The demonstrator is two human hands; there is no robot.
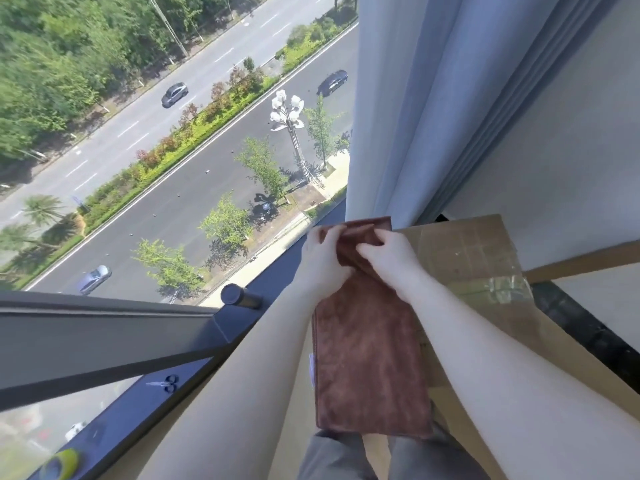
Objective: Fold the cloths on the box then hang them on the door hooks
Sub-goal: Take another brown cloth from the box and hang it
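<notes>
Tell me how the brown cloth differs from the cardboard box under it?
The brown fuzzy cloth is soft and dark reddish-brown; the flat cardboard box is stiff, pale tan and patched with shiny tape. The cloth is a narrow strip with its far end lifted by the left hand and right hand; the box is broader and lies untouched. Both stretch away toward the grey curtain.

I see a brown cloth (370, 368) lying lengthwise on the cardboard box (478, 258), its far end lifted and bunched.

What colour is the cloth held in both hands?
Reddish brown, plain; the cloth shows in the head view.
</notes>
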